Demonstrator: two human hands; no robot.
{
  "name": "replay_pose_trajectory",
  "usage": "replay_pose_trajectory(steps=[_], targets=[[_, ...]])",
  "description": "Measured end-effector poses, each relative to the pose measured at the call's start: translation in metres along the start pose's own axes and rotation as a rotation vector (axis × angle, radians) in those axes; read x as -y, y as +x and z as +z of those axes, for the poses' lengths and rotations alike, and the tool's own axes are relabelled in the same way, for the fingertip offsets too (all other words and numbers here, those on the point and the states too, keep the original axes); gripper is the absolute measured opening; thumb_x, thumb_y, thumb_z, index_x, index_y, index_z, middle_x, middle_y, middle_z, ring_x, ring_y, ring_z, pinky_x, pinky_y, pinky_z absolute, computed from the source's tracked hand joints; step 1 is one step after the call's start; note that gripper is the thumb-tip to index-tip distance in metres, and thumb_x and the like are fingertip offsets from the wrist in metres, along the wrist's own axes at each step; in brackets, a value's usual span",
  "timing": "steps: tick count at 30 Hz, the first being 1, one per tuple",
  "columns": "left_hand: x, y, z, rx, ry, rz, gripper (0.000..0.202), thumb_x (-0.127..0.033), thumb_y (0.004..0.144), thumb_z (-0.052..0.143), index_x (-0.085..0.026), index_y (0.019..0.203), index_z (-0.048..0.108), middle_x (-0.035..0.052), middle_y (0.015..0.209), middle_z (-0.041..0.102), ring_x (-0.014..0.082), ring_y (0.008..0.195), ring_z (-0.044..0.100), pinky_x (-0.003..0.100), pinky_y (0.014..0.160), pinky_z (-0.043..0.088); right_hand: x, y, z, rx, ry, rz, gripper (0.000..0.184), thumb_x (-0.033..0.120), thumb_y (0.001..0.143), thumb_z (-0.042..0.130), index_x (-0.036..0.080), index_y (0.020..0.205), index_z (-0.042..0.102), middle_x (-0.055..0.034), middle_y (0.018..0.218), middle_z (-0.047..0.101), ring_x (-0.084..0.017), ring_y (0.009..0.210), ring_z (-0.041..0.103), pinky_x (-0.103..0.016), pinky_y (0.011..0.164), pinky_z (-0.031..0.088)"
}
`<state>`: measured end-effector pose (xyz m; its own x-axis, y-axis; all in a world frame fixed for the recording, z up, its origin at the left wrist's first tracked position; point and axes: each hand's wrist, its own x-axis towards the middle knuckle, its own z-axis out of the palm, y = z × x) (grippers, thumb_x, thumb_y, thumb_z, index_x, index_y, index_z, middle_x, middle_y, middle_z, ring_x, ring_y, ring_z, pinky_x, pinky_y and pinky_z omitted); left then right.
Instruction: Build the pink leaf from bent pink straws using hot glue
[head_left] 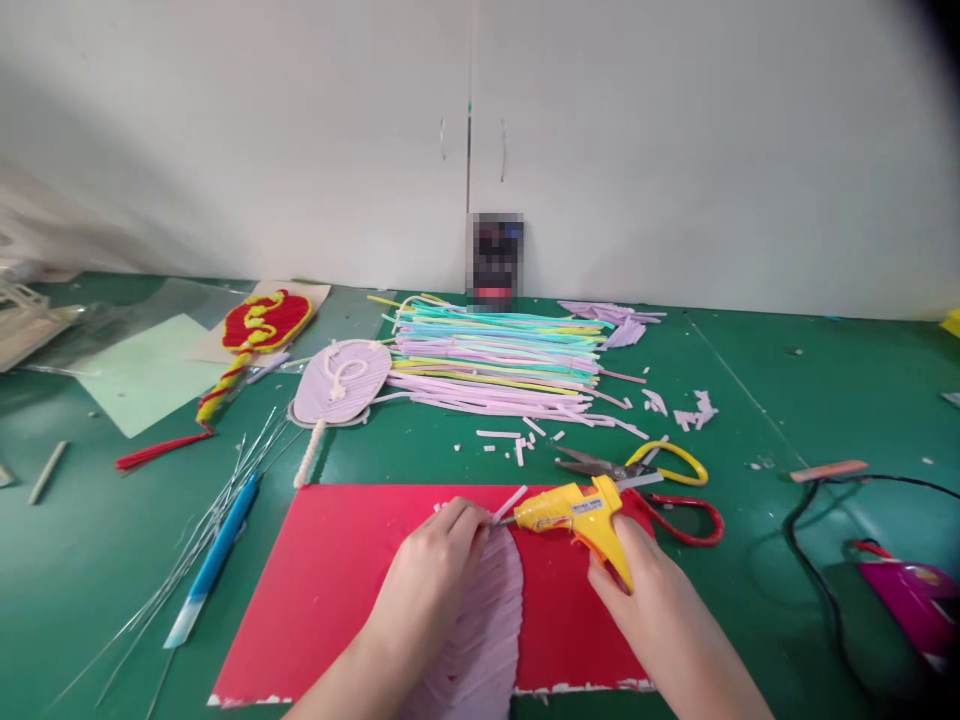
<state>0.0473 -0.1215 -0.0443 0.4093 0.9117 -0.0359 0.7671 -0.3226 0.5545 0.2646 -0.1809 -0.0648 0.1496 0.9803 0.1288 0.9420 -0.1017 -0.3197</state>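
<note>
Glue gun [574, 507] in right fingers [609, 587]; left fingers [466, 517] pinch lilac strip [511, 503].

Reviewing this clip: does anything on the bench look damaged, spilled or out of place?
Yes, mildly. The red board has a ragged near edge with white patches showing, as if chipped. Beyond it, pale offcuts lie scattered, and scissors rest with blades parted close to the yellow glue gun.

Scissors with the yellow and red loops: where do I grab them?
Probably by the yellow loop and red loop, coming from the right. The loops spread on that side, while the blades point left, and the yellow glue gun is close in front.
</note>
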Motion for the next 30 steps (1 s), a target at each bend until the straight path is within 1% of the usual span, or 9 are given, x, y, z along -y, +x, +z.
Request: replay_pose_trajectory(steps=[5, 11, 18, 22, 26, 30], targets=[[0.0002, 0.0008, 0.0002, -0.003, 0.014, 0.003, 0.024, -0.018, 0.091, 0.038, -0.021, 0.091, 0.062, 0.0015, 0.092, 0.067, 0.0141, 0.079, 0.066, 0.023, 0.070, 0.052, -0.0002, -0.0011, -0.0002, -0.009, 0.002, -0.008, 0.020, 0.028, 0.084, 0.039, 0.023, 0.099, 0.050, -0.0070, 0.083, 0.065, -0.020, 0.064, 0.066, -0.025, 0.046, 0.046], [0.0009, 0.0011, 0.0010, -0.004, 0.024, 0.009, 0.026, -0.019, 0.092, 0.035, -0.021, 0.091, 0.061, 0.0016, 0.092, 0.066, 0.0140, 0.079, 0.066, 0.023, 0.070, 0.052, -0.0009, -0.0013, -0.0011, -0.008, 0.003, -0.017, 0.022, 0.030, 0.086, 0.038, 0.021, 0.102, 0.050, -0.0087, 0.087, 0.066, -0.021, 0.069, 0.068, -0.025, 0.050, 0.049], [0.0003, 0.0008, -0.0005, 0.022, -0.011, -0.010, 0.025, -0.018, 0.093, 0.036, -0.021, 0.092, 0.061, 0.0014, 0.094, 0.066, 0.0145, 0.082, 0.065, 0.024, 0.071, 0.052, -0.0004, -0.0025, -0.0026, -0.022, -0.036, -0.007, 0.023, 0.031, 0.086, 0.038, 0.020, 0.103, 0.050, -0.0092, 0.086, 0.066, -0.020, 0.062, 0.065, -0.026, 0.046, 0.046], [-0.0004, 0.0006, -0.0005, 0.025, 0.002, -0.007, 0.024, -0.017, 0.093, 0.037, -0.020, 0.092, 0.061, 0.0016, 0.094, 0.066, 0.0149, 0.081, 0.066, 0.025, 0.072, 0.052, -0.0014, -0.0027, -0.0028, -0.012, -0.041, -0.015, 0.023, 0.031, 0.086, 0.039, 0.020, 0.104, 0.050, -0.0090, 0.087, 0.066, -0.020, 0.063, 0.066, -0.026, 0.048, 0.046], [0.0006, -0.0004, 0.0014, 0.000, 0.009, 0.020, 0.022, -0.017, 0.093, 0.038, -0.021, 0.092, 0.060, 0.0010, 0.093, 0.065, 0.0143, 0.081, 0.065, 0.025, 0.071, 0.052, -0.0025, -0.0021, -0.0002, -0.040, -0.051, -0.011, 0.025, 0.032, 0.086, 0.038, 0.020, 0.103, 0.050, -0.0098, 0.088, 0.066, -0.020, 0.064, 0.065, -0.026, 0.048, 0.046], [0.0029, -0.0012, 0.0050, -0.043, 0.030, 0.098, 0.022, -0.017, 0.094, 0.037, -0.021, 0.092, 0.059, 0.0007, 0.091, 0.065, 0.0138, 0.079, 0.064, 0.025, 0.071, 0.052, -0.0051, -0.0002, 0.0015, -0.095, -0.100, 0.015, 0.029, 0.037, 0.082, 0.040, 0.018, 0.101, 0.051, -0.0108, 0.086, 0.066, -0.022, 0.064, 0.065, -0.027, 0.047, 0.046]])
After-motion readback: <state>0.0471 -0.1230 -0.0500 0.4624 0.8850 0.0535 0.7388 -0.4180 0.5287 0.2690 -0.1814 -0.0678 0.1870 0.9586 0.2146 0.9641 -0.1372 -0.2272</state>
